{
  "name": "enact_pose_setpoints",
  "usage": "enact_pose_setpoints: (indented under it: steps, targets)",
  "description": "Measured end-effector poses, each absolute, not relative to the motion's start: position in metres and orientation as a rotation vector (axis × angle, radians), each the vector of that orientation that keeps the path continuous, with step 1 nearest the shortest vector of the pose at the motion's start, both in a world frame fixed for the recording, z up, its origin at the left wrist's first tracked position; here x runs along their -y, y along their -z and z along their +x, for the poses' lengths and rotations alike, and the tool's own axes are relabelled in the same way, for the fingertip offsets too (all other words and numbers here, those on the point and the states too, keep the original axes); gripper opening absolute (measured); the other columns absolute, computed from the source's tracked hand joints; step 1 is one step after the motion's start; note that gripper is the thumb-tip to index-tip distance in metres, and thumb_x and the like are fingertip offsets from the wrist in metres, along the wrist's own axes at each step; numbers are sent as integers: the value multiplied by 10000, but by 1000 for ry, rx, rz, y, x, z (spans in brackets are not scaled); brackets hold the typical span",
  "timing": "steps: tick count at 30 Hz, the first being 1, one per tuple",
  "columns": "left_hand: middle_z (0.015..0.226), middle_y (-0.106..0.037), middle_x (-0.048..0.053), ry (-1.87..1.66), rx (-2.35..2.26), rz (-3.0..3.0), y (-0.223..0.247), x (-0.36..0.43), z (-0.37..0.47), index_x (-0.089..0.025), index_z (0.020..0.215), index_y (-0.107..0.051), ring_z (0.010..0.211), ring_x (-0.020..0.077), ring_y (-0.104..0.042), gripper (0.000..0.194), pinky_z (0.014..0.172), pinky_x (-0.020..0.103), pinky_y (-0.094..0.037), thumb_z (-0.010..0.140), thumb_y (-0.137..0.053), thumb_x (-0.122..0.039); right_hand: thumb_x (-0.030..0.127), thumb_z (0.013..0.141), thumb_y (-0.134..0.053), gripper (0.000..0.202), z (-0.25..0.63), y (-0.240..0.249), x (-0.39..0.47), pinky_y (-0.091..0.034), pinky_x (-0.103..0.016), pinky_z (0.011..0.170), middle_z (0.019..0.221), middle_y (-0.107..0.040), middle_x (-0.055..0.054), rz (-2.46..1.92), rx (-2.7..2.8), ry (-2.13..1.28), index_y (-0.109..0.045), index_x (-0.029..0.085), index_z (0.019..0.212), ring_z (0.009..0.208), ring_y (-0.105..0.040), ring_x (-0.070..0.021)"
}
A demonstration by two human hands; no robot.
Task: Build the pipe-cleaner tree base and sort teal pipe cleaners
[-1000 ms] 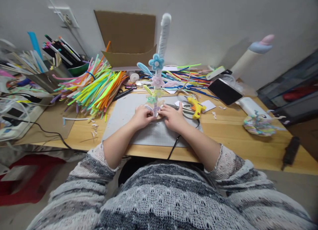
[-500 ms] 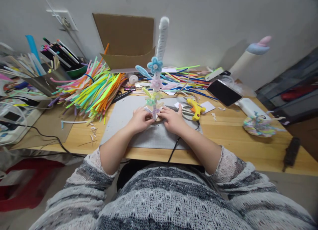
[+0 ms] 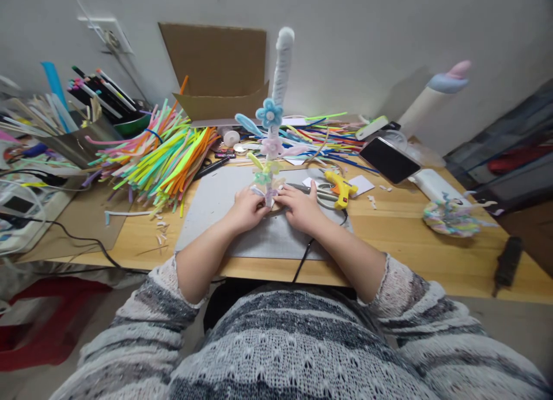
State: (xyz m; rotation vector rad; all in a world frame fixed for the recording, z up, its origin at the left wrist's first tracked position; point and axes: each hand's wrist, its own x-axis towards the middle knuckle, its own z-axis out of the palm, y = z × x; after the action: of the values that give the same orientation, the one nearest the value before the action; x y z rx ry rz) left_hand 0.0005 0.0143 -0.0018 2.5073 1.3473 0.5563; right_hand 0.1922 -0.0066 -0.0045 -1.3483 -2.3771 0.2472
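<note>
A white fuzzy pipe-cleaner stalk (image 3: 283, 66) stands upright in front of me, carrying a blue flower (image 3: 270, 113), a pink flower (image 3: 272, 147) and small green and yellow blooms lower down. Its foot rests on a round base (image 3: 275, 210), partly hidden by my fingers. From the left, my left hand (image 3: 249, 209) is closed with thumb and fingers at the stalk's lower end. My right hand (image 3: 301, 207) presses its fingertips to the same foot from the right, one finger sticking up. Both hands rest over a grey cutting mat (image 3: 207, 210).
A yellow glue gun (image 3: 341, 190) and scissors lie right of my right hand. A bundle of colourful pipe cleaners (image 3: 159, 158) lies left; more lie behind the stalk. A phone (image 3: 390, 161), white tube (image 3: 425, 109), cardboard box (image 3: 220, 60) and pen holders are around the table.
My left hand has shifted very slightly to the right against the stalk's foot. The stalk and my right hand look almost unmoved; the view has tilted a little.
</note>
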Motion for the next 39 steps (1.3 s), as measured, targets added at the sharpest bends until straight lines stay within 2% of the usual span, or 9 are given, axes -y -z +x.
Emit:
enact_pose_setpoints:
  steps: [11,16,20,26,31,34,39]
  targets:
    - [883,-626,73,-586,-1321,2499,4,-18,1,-184,743,-652,957,263,-513,97,789,368,-334,791,-621,-262,68,681,-443,537,192,5,7,106,-718,973,1267,-588,-63,-1345,2377,-241,-592,277,1153,1275,-412,-289]
    - [821,-643,67,-604,-1258,2474,5,-21,-2,-178,701,-652,932,262,-534,138,774,359,-334,781,-635,-289,67,678,-437,532,192,5,7,105,-733,958,1247,-602,-54,-1316,2369,-239,-593,275,1142,1266,-422,-293]
    - [796,-656,61,-606,-1204,2463,6,-25,-5,-183,739,-684,896,252,-548,151,769,352,-331,790,-624,-311,65,679,-432,533,192,5,8,113,-725,961,1250,-602,-52,-1313,2365,-246,-591,276,1142,1268,-421,-282]
    - [860,-675,62,-603,-1082,2490,12,-33,-8,-196,861,-699,929,243,-544,171,824,355,-328,813,-600,-326,63,683,-435,541,192,5,9,124,-712,972,1268,-589,-66,-1340,2371,-255,-589,268,1159,1277,-410,-285]
    - [959,-654,68,-565,-1163,2561,11,-32,-9,-218,860,-700,1015,263,-511,169,879,390,-296,809,-605,-349,68,684,-442,532,192,4,9,119,-717,970,1274,-585,-60,-1340,2371,-251,-584,271,1155,1280,-410,-279]
    - [943,-647,73,-609,-1216,2531,8,-25,-10,-206,819,-693,1010,265,-509,169,889,401,-303,793,-626,-359,69,680,-446,540,192,5,8,116,-719,969,1284,-578,-59,-1339,2373,-244,-580,272,1162,1280,-410,-279]
    - [985,-659,52,-839,-1259,2253,4,-17,-10,-205,915,-673,997,235,-538,230,928,389,-362,734,-682,-347,78,686,-449,529,192,6,8,97,-717,978,1279,-582,-65,-1345,2366,-227,-585,275,1159,1266,-428,-282]
